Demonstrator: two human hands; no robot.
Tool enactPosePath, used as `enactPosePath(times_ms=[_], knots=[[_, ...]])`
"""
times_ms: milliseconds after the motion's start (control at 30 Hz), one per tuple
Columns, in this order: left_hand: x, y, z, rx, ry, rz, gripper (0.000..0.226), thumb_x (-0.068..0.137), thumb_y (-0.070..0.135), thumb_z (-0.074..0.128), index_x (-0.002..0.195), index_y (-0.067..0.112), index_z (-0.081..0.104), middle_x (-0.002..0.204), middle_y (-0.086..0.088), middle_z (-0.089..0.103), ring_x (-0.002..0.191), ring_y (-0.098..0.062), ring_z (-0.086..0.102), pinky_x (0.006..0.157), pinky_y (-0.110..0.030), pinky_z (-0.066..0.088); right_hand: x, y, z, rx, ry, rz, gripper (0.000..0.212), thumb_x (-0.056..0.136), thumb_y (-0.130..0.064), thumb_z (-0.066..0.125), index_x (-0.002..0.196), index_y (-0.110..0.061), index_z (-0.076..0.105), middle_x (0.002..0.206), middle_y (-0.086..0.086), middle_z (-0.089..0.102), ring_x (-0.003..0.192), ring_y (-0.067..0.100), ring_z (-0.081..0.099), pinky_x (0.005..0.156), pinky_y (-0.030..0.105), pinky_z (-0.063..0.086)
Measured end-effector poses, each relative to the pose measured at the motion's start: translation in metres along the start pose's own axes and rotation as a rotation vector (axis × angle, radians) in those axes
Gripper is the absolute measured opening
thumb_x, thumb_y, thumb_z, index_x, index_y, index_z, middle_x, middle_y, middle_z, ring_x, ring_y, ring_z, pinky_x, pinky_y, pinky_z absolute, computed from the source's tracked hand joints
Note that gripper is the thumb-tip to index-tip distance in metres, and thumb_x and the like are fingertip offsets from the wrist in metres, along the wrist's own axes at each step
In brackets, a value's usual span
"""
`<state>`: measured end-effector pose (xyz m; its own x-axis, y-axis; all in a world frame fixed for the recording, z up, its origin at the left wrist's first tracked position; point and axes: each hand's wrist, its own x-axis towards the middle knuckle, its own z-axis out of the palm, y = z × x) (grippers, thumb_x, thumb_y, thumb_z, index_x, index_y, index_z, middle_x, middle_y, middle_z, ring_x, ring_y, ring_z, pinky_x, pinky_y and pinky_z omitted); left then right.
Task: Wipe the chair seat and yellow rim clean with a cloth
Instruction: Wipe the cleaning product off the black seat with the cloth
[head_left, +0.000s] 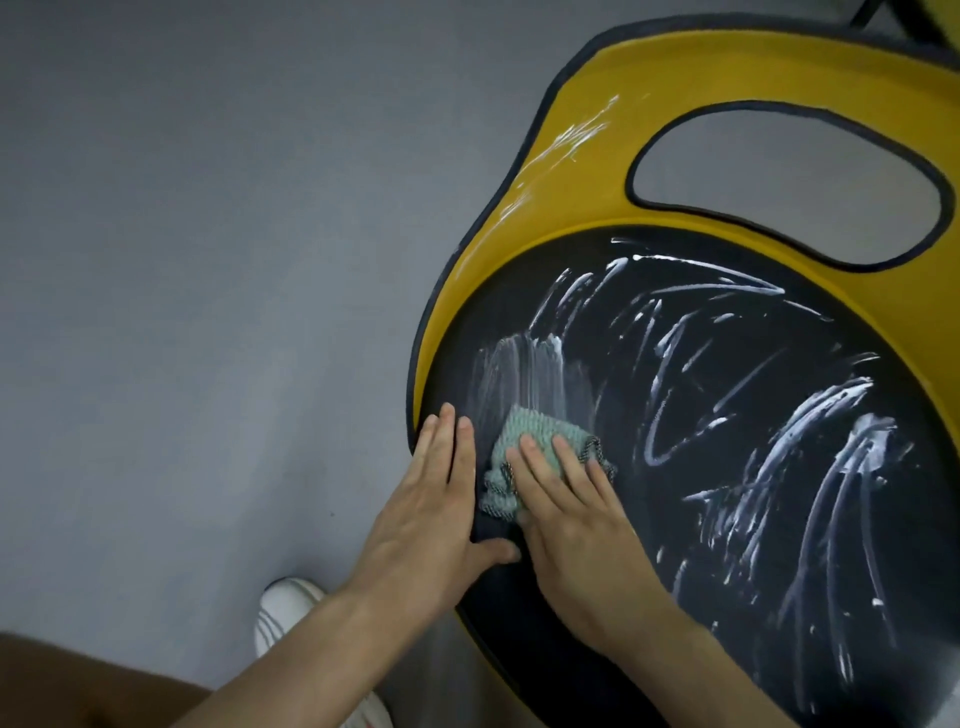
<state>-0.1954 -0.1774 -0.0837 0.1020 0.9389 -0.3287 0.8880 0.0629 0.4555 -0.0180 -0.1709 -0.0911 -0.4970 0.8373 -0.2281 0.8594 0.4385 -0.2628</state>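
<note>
Both hands lie flat, fingers straight: left hand (431, 514) on the black chair seat (727, 467) edge, right hand (571, 519) pressing a green cloth (540, 434) onto it.

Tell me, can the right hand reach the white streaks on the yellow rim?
Probably yes: nothing lies between the right hand, pressing the cloth on the seat, and the streaks on the yellow rim.
</note>
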Motion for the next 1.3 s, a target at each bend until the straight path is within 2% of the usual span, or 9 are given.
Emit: enactPosePath(times_ms=[100, 200, 400, 500, 633, 700, 967, 1133, 1300], knots=[[0.002, 0.0, -0.001, 0.036, -0.022, -0.014, 0.126, 0.082, 0.071, 0.061, 0.142, 0.018, -0.036, 0.152, 0.001, -0.046, 0.141, -0.011, -0.04, 0.115, -0.024, -0.015, 0.058, 0.012, -0.018, 0.042, -0.019, 0.025, 0.065, 0.097, -0.049, 0.002, 0.159, -0.028, 0.008, 0.165, -0.01, 0.002, 0.152, 0.016, -0.01, 0.123, 0.042, -0.004], [0.003, 0.0, 0.0, 0.041, -0.055, -0.033, 0.126, 0.084, 0.07, 0.061, 0.14, 0.018, -0.039, 0.15, 0.001, -0.048, 0.141, -0.013, -0.04, 0.114, -0.026, -0.016, 0.117, 0.018, -0.031, 0.05, 0.027, 0.114, 0.056, 0.104, -0.042, 0.012, 0.158, -0.027, 0.009, 0.166, -0.008, 0.003, 0.152, 0.018, -0.008, 0.123, 0.042, -0.007], [0.004, -0.002, 0.002, -0.005, -0.042, -0.038, 0.126, 0.083, 0.069, 0.063, 0.139, 0.021, -0.039, 0.151, 0.004, -0.048, 0.142, -0.011, -0.038, 0.121, -0.028, -0.009, 0.019, 0.002, -0.004, -0.054, 0.022, -0.129, 0.06, 0.097, -0.028, 0.027, 0.155, -0.017, 0.028, 0.162, -0.001, 0.025, 0.152, 0.023, 0.012, 0.12, 0.047, 0.018], [0.001, 0.0, -0.002, 0.0, -0.028, -0.026, 0.124, 0.085, 0.069, 0.06, 0.141, 0.02, -0.039, 0.151, 0.004, -0.047, 0.142, -0.01, -0.038, 0.119, -0.025, -0.012, 0.028, 0.006, -0.007, -0.061, -0.006, -0.14, 0.062, 0.093, -0.027, 0.031, 0.154, -0.019, 0.031, 0.16, -0.002, 0.03, 0.149, 0.024, 0.021, 0.12, 0.047, 0.02], [0.003, 0.004, -0.008, 0.028, -0.075, -0.057, 0.124, 0.086, 0.068, 0.06, 0.139, 0.02, -0.041, 0.149, 0.003, -0.048, 0.142, -0.012, -0.038, 0.115, -0.026, -0.014, 0.115, 0.01, -0.031, -0.022, 0.01, -0.019, 0.055, 0.106, -0.025, 0.026, 0.158, -0.026, 0.009, 0.166, -0.007, 0.007, 0.153, 0.022, -0.004, 0.123, 0.046, 0.001], [0.003, 0.006, -0.009, 0.02, -0.076, -0.061, 0.123, 0.086, 0.066, 0.062, 0.139, 0.021, -0.04, 0.15, 0.004, -0.046, 0.143, -0.011, -0.037, 0.116, -0.026, -0.012, 0.129, 0.007, -0.033, 0.004, 0.026, 0.046, 0.054, 0.107, -0.025, 0.024, 0.158, -0.026, 0.009, 0.166, -0.006, 0.006, 0.152, 0.021, -0.005, 0.123, 0.043, -0.005], [0.016, 0.013, -0.009, 0.031, -0.066, -0.034, 0.128, 0.082, 0.066, 0.066, 0.151, 0.017, -0.03, 0.153, 0.003, -0.043, 0.142, -0.011, -0.036, 0.115, -0.023, -0.012, -0.003, 0.006, -0.002, 0.004, 0.006, -0.008, 0.065, 0.087, -0.026, 0.034, 0.151, -0.018, 0.038, 0.157, -0.001, 0.036, 0.147, 0.025, 0.028, 0.118, 0.046, 0.025], [0.019, 0.015, -0.015, 0.075, -0.09, -0.035, 0.127, 0.081, 0.07, 0.064, 0.156, 0.016, -0.023, 0.16, 0.0, -0.036, 0.146, -0.013, -0.031, 0.119, -0.027, -0.009, 0.089, 0.024, -0.032, 0.024, -0.001, 0.084, 0.067, 0.098, -0.018, 0.033, 0.159, -0.024, 0.003, 0.166, -0.005, -0.001, 0.152, 0.024, -0.008, 0.123, 0.045, -0.004], [0.019, 0.022, -0.029, 0.121, -0.134, -0.043, 0.126, 0.081, 0.064, 0.069, 0.157, 0.017, -0.02, 0.163, 0.001, -0.03, 0.149, -0.013, -0.026, 0.122, -0.029, -0.003, 0.05, 0.014, -0.026, 0.087, -0.009, 0.118, 0.072, 0.099, -0.025, 0.041, 0.159, -0.02, 0.001, 0.166, 0.0, -0.001, 0.152, 0.025, -0.01, 0.122, 0.046, -0.007]])
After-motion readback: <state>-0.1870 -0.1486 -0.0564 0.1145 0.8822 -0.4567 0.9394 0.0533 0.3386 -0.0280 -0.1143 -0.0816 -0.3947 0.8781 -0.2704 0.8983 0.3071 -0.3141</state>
